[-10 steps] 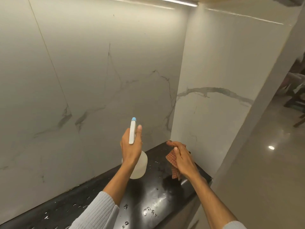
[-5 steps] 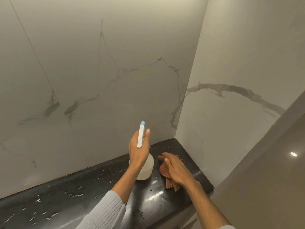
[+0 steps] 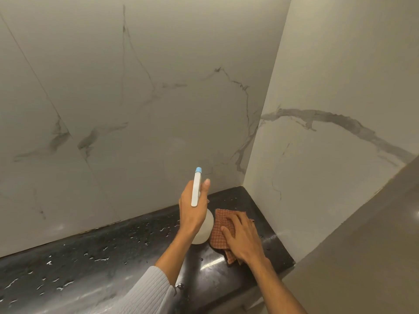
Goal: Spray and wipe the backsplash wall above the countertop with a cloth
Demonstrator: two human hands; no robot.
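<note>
Spray step in hand, by my read. Left hand [image 3: 192, 214] gripped white spray bottle [image 3: 204, 232], blue-tipped nozzle aimed at marble backsplash [image 3: 158, 109]. Right hand [image 3: 242, 239] lay flat, fingers spread, pressing brown waffle cloth [image 3: 221, 227] onto wet black countertop [image 3: 90, 264]. Next: squeeze trigger, then lift cloth to wall. Backsplash grey-veined; no spray droplets discernible.

The left arm wears a light grey ribbed knit sleeve [image 3: 147, 293] pushed up; the right forearm [image 3: 278, 288] is bare.
</note>
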